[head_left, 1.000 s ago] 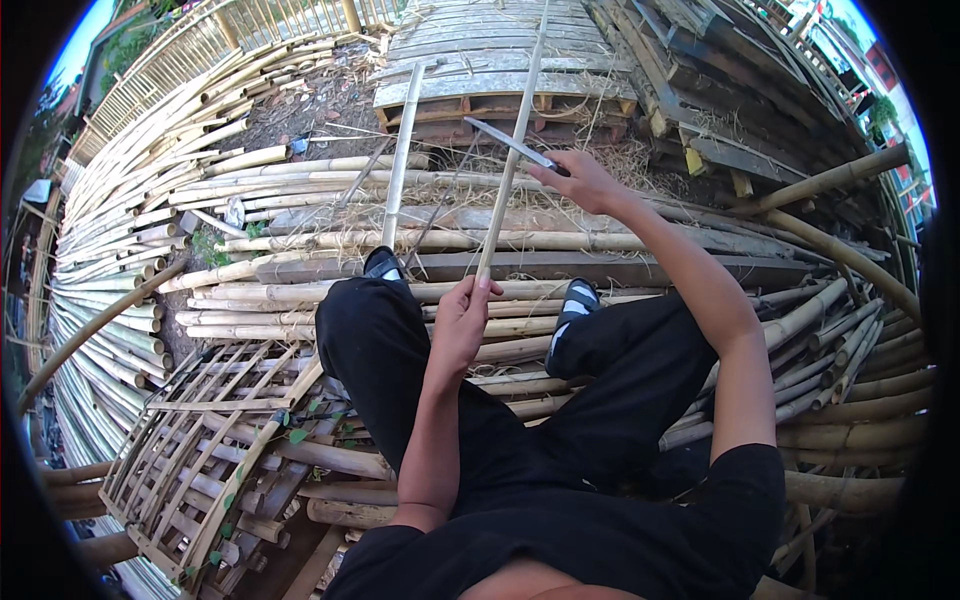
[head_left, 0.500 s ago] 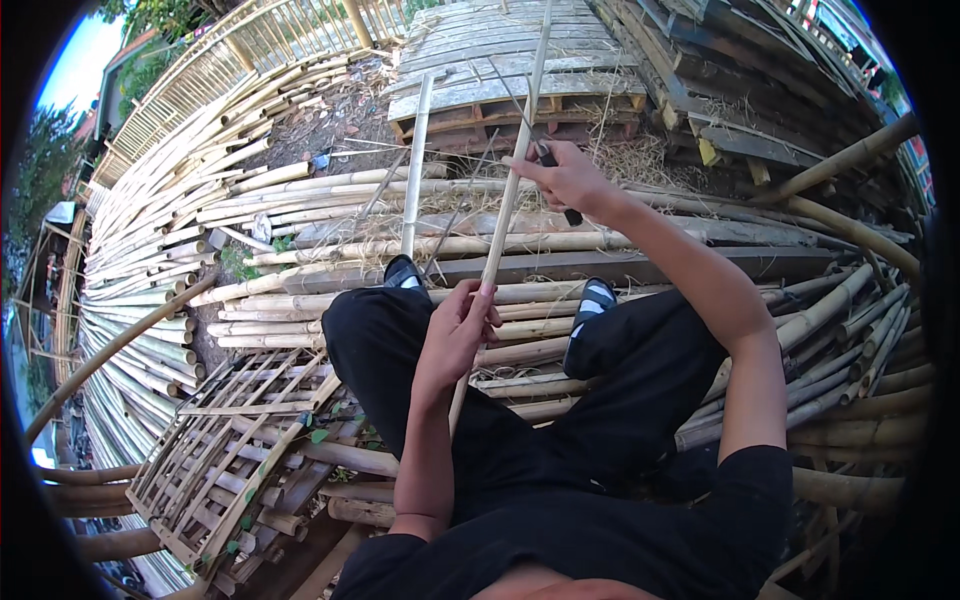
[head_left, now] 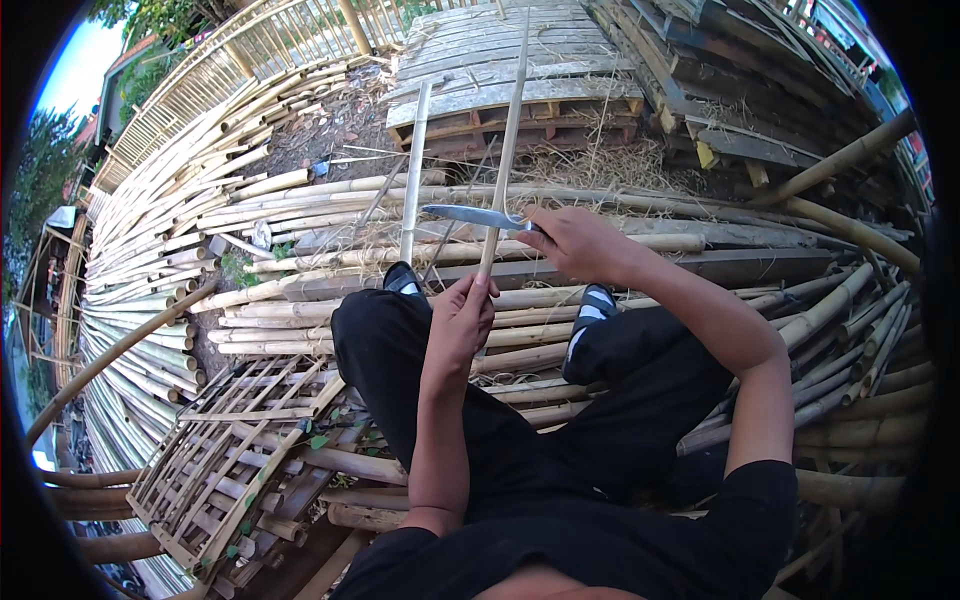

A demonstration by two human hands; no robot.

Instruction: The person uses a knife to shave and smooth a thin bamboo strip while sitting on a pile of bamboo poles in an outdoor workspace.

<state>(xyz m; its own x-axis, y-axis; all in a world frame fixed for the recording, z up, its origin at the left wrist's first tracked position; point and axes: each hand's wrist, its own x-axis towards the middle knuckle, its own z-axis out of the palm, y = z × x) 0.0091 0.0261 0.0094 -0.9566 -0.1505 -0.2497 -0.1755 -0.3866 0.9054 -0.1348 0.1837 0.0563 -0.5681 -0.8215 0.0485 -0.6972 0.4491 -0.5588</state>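
My left hand (head_left: 462, 316) is closed round the lower part of a long split bamboo strip (head_left: 508, 135), which slants up and away from me between my knees. In my right hand (head_left: 578, 243) is a knife (head_left: 470, 214) with a grey blade and a dark handle. The blade lies across the strip, a short way above my left hand, its tip pointing left. Whether the edge bites into the strip, I cannot tell. Left of it, a second pale bamboo strip (head_left: 414, 180) stands upright by my left foot.
Bamboo poles (head_left: 330, 207) lie beneath my feet and in a long row to the left. A wooden pallet (head_left: 520, 65) lies ahead, with stacked timber (head_left: 740, 100) to its right. A slatted bamboo panel (head_left: 215, 450) rests near my left elbow.
My right hand has come down along the strip toward my left hand, and the knife blade has swung to point left. The strip's far end has shifted left.
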